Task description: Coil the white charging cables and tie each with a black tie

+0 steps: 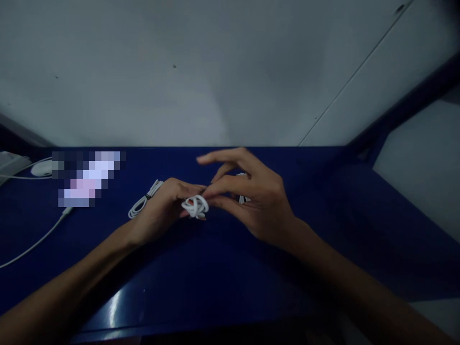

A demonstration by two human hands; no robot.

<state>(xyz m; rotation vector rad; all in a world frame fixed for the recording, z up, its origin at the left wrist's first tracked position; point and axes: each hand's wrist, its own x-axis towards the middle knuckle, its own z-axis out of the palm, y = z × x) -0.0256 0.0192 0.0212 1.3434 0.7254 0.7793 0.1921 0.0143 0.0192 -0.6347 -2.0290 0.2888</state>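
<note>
Our left hand [158, 208] holds a cable [196, 207], loops facing the worktop [223, 282] near edge; our right hand [260, 196], grip unclear, is just right.

grey wall [143, 96], shiny blue table [223, 282]

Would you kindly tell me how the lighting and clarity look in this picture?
Head view: dim overall, glare on the blue tabletop near its front left edge, a faint shadow on the pale wall, a pixelated patch at left, and soft detail on the held white cable.
</note>
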